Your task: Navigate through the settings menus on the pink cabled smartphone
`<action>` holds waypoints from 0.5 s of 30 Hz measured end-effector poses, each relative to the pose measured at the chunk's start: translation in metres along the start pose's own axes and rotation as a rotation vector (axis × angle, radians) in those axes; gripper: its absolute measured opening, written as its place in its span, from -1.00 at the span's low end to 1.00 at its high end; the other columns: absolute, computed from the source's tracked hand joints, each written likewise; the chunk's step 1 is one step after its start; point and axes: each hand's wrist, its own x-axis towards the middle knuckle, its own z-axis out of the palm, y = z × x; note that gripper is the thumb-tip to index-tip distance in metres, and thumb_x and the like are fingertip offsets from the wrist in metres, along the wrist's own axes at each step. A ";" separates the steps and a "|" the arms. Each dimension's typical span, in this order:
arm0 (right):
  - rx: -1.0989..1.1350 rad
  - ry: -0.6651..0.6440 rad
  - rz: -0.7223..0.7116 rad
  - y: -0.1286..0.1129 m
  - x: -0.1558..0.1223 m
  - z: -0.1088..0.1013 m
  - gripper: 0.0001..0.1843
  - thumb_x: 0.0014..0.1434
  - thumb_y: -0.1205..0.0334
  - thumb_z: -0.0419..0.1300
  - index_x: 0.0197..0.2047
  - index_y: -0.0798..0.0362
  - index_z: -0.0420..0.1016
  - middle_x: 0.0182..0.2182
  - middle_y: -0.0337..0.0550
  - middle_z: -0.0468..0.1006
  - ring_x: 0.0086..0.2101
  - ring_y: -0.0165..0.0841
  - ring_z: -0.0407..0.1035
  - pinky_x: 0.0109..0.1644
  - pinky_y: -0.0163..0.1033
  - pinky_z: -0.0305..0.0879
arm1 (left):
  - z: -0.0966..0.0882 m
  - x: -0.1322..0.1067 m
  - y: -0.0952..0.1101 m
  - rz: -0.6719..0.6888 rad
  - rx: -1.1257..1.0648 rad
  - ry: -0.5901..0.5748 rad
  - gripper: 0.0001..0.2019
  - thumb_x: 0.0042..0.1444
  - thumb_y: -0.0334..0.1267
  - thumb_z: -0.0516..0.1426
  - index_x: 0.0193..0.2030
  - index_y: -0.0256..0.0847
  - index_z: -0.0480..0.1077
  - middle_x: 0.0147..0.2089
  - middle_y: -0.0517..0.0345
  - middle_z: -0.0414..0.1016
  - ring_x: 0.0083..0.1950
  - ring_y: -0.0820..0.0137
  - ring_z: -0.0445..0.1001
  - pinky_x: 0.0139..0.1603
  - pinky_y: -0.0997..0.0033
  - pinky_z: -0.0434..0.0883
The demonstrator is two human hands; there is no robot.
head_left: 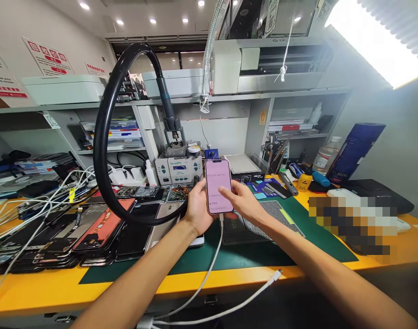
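Note:
A smartphone (218, 176) is upright with its lit, pinkish screen towards me, showing lines of text. My left hand (197, 208) is wrapped round its left side and back, the thumb along the edge. At the right edge is my right hand (245, 201), one digit resting on the screen and its other fingers partly hidden. A white charging cable (219, 242) hangs from the phone's lower end. Beneath my hands lies a green work mat (209, 260), with a dark perforated pad (273, 217) to the right.
Stacked phone screens (99, 224) cover the left bench beside tangled white cables (51, 201). A thick black hose (101, 123) arches over them near a soldering station (177, 169). A loose cable end (272, 278) juts past the bench edge. Bottles (327, 153) stand at right.

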 end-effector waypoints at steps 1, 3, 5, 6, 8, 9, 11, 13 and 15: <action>-0.052 0.025 0.000 0.001 -0.001 0.002 -0.58 0.15 -0.10 0.33 -0.08 0.03 0.49 -0.23 -0.14 0.58 -0.27 -0.27 0.44 -0.19 -0.15 0.38 | 0.000 0.000 -0.001 -0.001 0.004 0.022 -0.42 0.46 -0.01 -0.15 0.32 -0.34 0.44 0.02 -0.17 0.65 -0.04 0.06 0.65 -0.02 0.07 0.58; -0.129 0.056 0.005 0.003 -0.002 0.006 -0.47 0.07 -0.11 0.43 -0.01 0.01 0.48 -0.16 -0.10 0.60 -0.21 -0.23 0.48 -0.14 -0.11 0.43 | 0.001 0.001 -0.001 -0.009 0.015 0.067 -0.42 0.46 -0.02 -0.14 0.32 -0.36 0.44 0.00 -0.18 0.65 -0.04 0.05 0.65 -0.02 0.08 0.58; -0.154 0.059 0.004 0.004 -0.003 0.007 -0.37 0.02 -0.15 0.47 0.05 0.00 0.46 -0.11 -0.07 0.60 -0.16 -0.19 0.50 -0.10 -0.07 0.47 | 0.001 0.001 -0.001 -0.015 0.025 0.094 -0.41 0.45 -0.01 -0.14 0.30 -0.39 0.46 -0.02 -0.19 0.66 -0.04 0.05 0.65 -0.03 0.11 0.58; -0.149 0.063 -0.010 0.005 -0.003 0.006 -0.32 0.02 -0.17 0.47 0.10 -0.01 0.43 -0.07 -0.05 0.59 -0.12 -0.17 0.50 -0.07 -0.05 0.48 | 0.000 0.001 -0.001 -0.017 0.027 0.093 -0.41 0.45 -0.01 -0.13 0.29 -0.39 0.46 -0.02 -0.20 0.66 -0.05 0.06 0.65 -0.03 0.12 0.58; -0.146 0.111 -0.095 0.005 -0.003 0.002 -0.21 0.06 -0.15 0.45 0.26 -0.03 0.33 0.05 0.00 0.55 -0.01 -0.14 0.49 0.02 -0.01 0.50 | -0.001 0.001 0.000 -0.018 0.027 0.064 -0.39 0.45 0.01 -0.14 0.30 -0.40 0.46 -0.02 -0.21 0.65 -0.04 0.06 0.65 -0.03 0.11 0.58; -0.170 0.153 -0.164 0.004 -0.003 0.000 -0.18 0.10 -0.12 0.44 0.32 -0.06 0.28 0.12 0.02 0.51 0.05 -0.13 0.46 0.07 0.01 0.49 | -0.001 0.001 0.000 -0.018 0.028 0.042 -0.39 0.45 0.01 -0.15 0.31 -0.39 0.45 0.00 -0.22 0.65 -0.04 0.05 0.65 -0.03 0.10 0.58; -0.281 0.254 -0.334 0.003 -0.003 -0.004 -0.22 0.16 -0.06 0.40 0.38 -0.11 0.28 0.21 0.05 0.43 0.17 -0.10 0.38 0.19 0.07 0.44 | -0.002 0.000 0.000 -0.012 0.026 -0.003 -0.39 0.45 0.02 -0.15 0.34 -0.36 0.42 0.03 -0.22 0.64 -0.02 0.04 0.64 -0.02 0.07 0.58; -0.429 0.355 -0.485 0.002 -0.003 -0.008 -0.35 0.21 -0.01 0.36 0.32 -0.10 0.39 0.23 0.10 0.38 0.24 -0.05 0.31 0.29 0.16 0.35 | -0.003 0.000 0.000 -0.013 0.022 -0.029 -0.39 0.45 0.03 -0.16 0.36 -0.33 0.40 0.06 -0.21 0.63 0.00 0.03 0.64 0.00 0.04 0.57; -0.548 0.426 -0.592 0.003 -0.002 -0.010 -0.46 0.23 0.02 0.34 0.24 -0.06 0.50 0.23 0.15 0.36 0.26 0.00 0.28 0.31 0.22 0.30 | -0.003 0.000 0.000 -0.025 0.016 -0.032 -0.38 0.45 0.04 -0.17 0.37 -0.32 0.39 0.07 -0.21 0.62 0.01 0.03 0.64 0.01 0.03 0.57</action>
